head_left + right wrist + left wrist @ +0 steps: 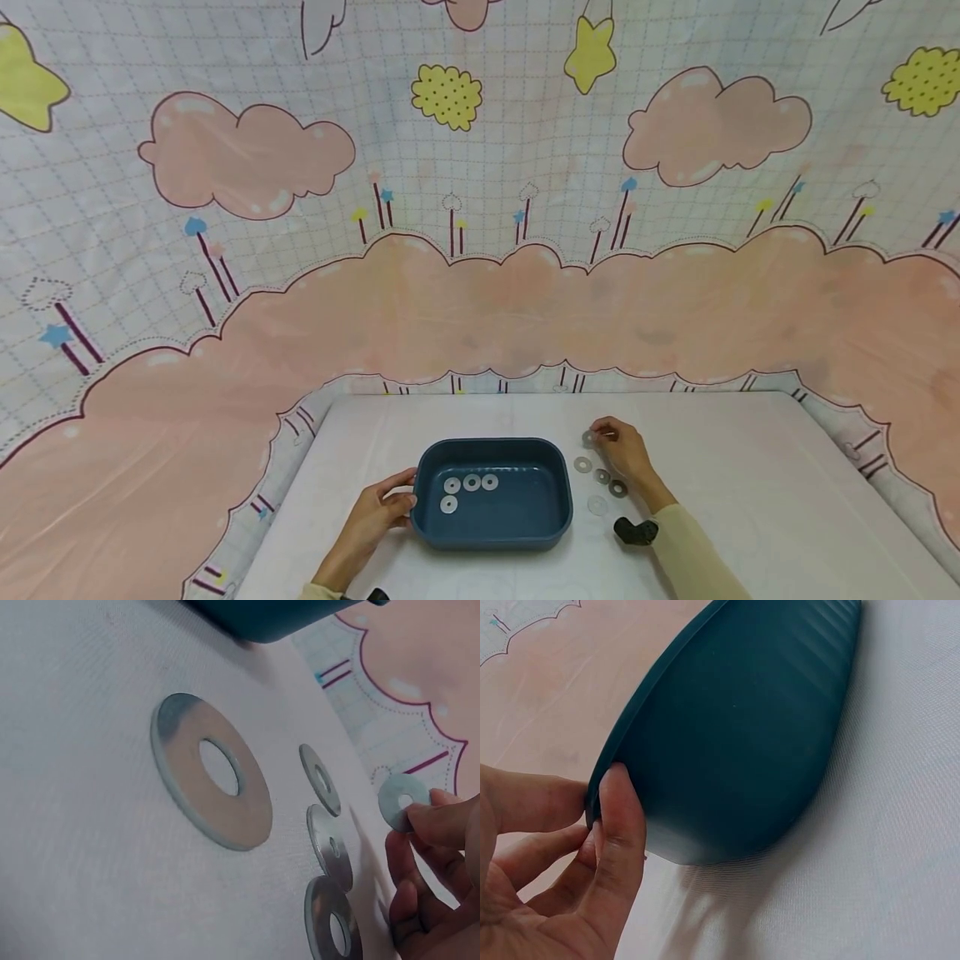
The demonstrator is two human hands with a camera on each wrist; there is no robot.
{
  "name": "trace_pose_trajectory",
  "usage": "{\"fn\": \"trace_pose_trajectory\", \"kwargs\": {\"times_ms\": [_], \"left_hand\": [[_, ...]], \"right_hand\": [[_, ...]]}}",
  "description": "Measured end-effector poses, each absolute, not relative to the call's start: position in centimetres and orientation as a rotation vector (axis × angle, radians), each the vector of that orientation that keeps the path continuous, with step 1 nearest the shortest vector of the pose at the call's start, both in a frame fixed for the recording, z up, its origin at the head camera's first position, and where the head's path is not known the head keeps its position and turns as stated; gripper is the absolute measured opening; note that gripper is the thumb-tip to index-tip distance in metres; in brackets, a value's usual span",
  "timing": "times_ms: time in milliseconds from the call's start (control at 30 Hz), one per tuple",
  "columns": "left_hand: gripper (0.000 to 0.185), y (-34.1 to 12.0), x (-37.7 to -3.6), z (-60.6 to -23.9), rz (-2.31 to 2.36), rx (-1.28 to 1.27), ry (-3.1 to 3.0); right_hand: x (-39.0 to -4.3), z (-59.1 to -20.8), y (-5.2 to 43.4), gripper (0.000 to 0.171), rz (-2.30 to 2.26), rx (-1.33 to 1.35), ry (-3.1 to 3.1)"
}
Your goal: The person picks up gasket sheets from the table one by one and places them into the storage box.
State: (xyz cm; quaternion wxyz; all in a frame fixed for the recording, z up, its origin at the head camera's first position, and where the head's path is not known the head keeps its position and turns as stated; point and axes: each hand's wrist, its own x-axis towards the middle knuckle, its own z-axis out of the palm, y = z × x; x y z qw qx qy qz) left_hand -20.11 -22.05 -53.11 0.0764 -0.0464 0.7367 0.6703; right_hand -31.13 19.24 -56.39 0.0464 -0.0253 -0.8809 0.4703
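Note:
A dark blue rectangular tray [525, 504] stands on the white tabletop. My left hand [381, 504] pinches its left rim between thumb and fingers, seen close up in the left wrist view. Several pale metal washers [443, 503] lie flat inside it, toward the left. To the right of the tray, my right hand [624, 450] pinches a flat washer [391, 801] by its edge between thumb and fingers. Below that hand more loose washers lie on the cloth, among them a large one [244, 821] and a darker one [612, 492].
A white cloth [765, 475] covers the table. Behind it hangs a printed curtain [525, 317] with clouds and stars. A black wrist device [634, 532] sits on the right sleeve [693, 550], close to the loose washers.

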Motion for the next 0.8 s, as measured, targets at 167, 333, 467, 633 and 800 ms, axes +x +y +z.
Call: {"fn": "trace_pose_trajectory", "kwargs": {"times_ms": [167,333,467,633,800], "left_hand": [[0.053,-22.0,-20.1,-53.2,2.014,-0.152,2.208],[0.052,-22.0,-20.1,-53.2,2.015,-0.142,2.205],[0.053,-22.0,-20.2,-53.2,2.013,-0.124,2.205],[0.053,-22.1,-20.1,-53.2,2.018,-0.125,2.201],[0.053,-22.1,-20.1,-53.1,2.025,-0.133,2.197]], "right_hand": [[-30.9,-55.8,19.4,0.016,1.500,-0.105,-2.649],[-30.4,-54.9,19.6,0.021,1.577,-0.091,-2.603],[-30.0,-54.2,19.8,0.024,1.651,-0.104,-2.579],[-29.3,-53.4,19.9,0.024,1.734,-0.104,-2.540],[-28.6,-52.6,19.9,0.023,1.791,-0.062,-2.502]]}}
